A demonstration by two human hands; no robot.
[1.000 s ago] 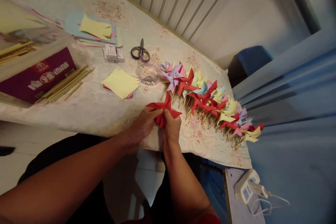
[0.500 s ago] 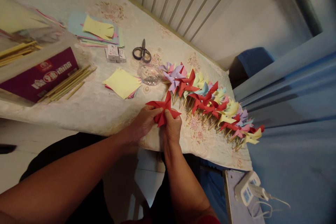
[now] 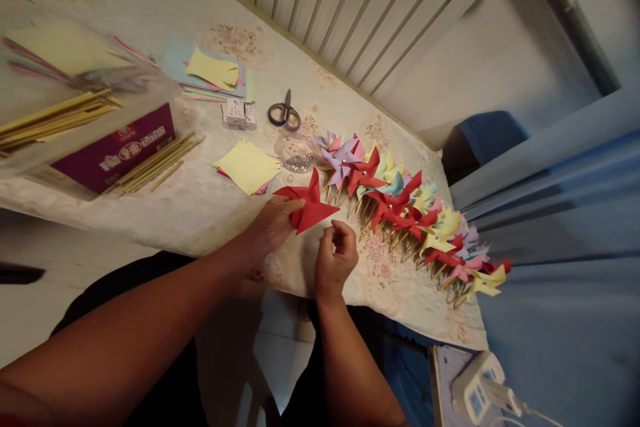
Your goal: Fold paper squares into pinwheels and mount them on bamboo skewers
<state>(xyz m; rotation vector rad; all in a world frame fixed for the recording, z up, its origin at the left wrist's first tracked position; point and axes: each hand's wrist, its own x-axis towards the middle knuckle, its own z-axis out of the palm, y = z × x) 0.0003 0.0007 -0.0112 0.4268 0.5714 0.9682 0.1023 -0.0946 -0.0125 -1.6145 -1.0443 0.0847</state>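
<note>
A: What lies far left on the worktop [image 3: 165, 213]?

B: A bundle of sticks [image 3: 50, 119] on a box [image 3: 117, 152], with more sticks just right of the box. Behind them sits a stack of coloured paper [image 3: 213, 73].

A: And nearer the middle?

B: Yellow squares [image 3: 247, 165] lie on the cloth. Beyond them stand two small white boxes [image 3: 239, 113], then scissors [image 3: 284, 113] lying flat, and a small heap of pins [image 3: 297, 159] just right of the squares.

A: Where is the red pinwheel?

B: The red pinwheel [image 3: 307, 203] is held just above the near edge of the worktop, right of the yellow squares and left of the row. It has no stick that I can see.

A: What does the left hand do?

B: The left hand [image 3: 274, 221] has its grip pinching the pinwheel at its lower left side, thumb on top of the paper.

A: The right hand?

B: The right hand [image 3: 335, 260] is just below the pinwheel, apart from it. Its grip is pressed together, thumb tip against fingertips; whether something tiny sits between them I cannot tell.

A: And to the right?

B: A long row of pinwheels [image 3: 415, 213] on sticks, red, yellow, purple, pink and blue, overlapping, runs toward the right end of the worktop. Below that end lies a white plug [image 3: 480, 387].
</note>
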